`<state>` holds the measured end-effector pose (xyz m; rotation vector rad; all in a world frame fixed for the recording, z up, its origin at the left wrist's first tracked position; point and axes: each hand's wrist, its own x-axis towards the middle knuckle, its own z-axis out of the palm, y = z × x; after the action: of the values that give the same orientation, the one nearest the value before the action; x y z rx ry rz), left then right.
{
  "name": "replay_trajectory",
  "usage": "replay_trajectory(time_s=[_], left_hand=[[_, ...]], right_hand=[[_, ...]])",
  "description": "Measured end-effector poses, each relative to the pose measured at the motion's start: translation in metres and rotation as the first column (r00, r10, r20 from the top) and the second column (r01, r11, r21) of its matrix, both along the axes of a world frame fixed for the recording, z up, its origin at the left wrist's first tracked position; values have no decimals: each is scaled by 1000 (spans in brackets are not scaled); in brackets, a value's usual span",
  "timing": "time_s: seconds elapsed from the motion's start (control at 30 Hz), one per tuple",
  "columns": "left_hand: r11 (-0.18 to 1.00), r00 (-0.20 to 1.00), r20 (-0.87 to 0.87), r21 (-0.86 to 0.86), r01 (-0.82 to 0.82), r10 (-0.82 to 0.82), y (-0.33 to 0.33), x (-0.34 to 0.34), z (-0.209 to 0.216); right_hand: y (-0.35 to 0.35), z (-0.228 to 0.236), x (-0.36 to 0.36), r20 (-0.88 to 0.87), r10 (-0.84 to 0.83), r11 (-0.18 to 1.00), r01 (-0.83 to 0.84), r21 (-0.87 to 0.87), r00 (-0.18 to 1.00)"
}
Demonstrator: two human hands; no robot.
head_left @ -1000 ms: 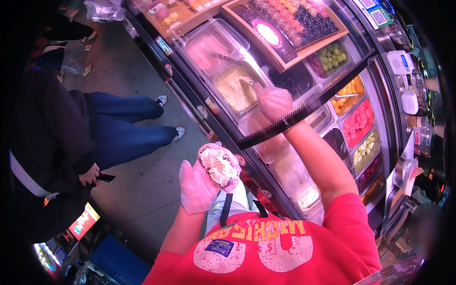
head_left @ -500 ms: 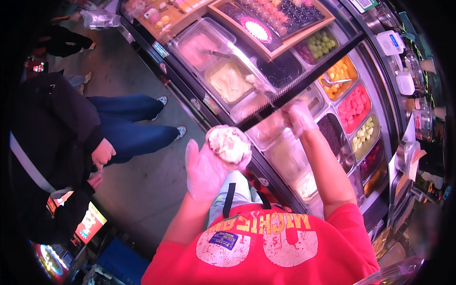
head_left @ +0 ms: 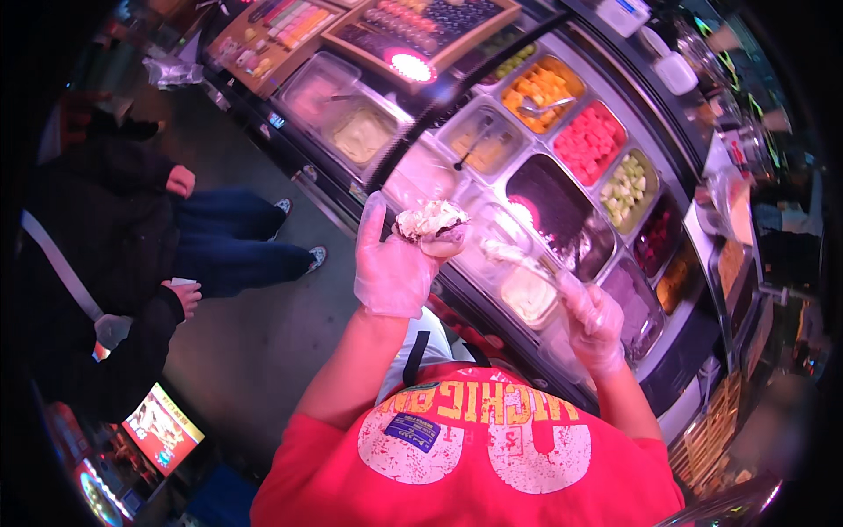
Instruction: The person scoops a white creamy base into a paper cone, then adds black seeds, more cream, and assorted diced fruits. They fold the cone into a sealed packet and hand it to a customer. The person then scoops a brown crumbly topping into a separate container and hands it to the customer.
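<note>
My left hand (head_left: 395,272), in a clear plastic glove, holds up a round, dark-edged piece of food (head_left: 430,220) topped with white cream. It is tilted, so its side shows, and the fingers lie beneath it. My right hand (head_left: 597,321), gloved too, is closed round the handle of a spatula (head_left: 546,265). White cream (head_left: 507,253) clings to the spatula's far end, a little right of the food and apart from it. Below that end sits a tub of white cream (head_left: 529,294) in the counter.
Beyond my hands, the counter holds bins of orange fruit cubes (head_left: 540,92), red fruit cubes (head_left: 590,140), pale green cubes (head_left: 629,189) and a dark filling (head_left: 549,195). A wooden tray (head_left: 421,35) stands farther back. At left, a person in dark clothes (head_left: 105,255) faces the counter.
My right hand has come back toward me from the bins, and the spatula with cream now shows in it. My left hand has tipped the round food from face-up to side-on.
</note>
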<state>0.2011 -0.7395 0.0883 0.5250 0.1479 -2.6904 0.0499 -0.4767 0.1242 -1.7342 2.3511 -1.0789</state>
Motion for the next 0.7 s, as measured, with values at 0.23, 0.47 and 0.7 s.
replay_trajectory(time_s=[0.23, 0.47, 0.7], left_hand=[[986, 985, 54, 40, 162, -164, 67, -12, 29], [961, 956, -109, 25, 276, -271, 93, -14, 33], [948, 961, -8, -161, 273, -278, 103, -23, 43]], right_hand=[[43, 8, -22, -219, 194, 979, -204, -23, 956], [71, 3, -36, -317, 254, 960, -277, -29, 914], [88, 22, -51, -277, 256, 966, -253, 47, 926]])
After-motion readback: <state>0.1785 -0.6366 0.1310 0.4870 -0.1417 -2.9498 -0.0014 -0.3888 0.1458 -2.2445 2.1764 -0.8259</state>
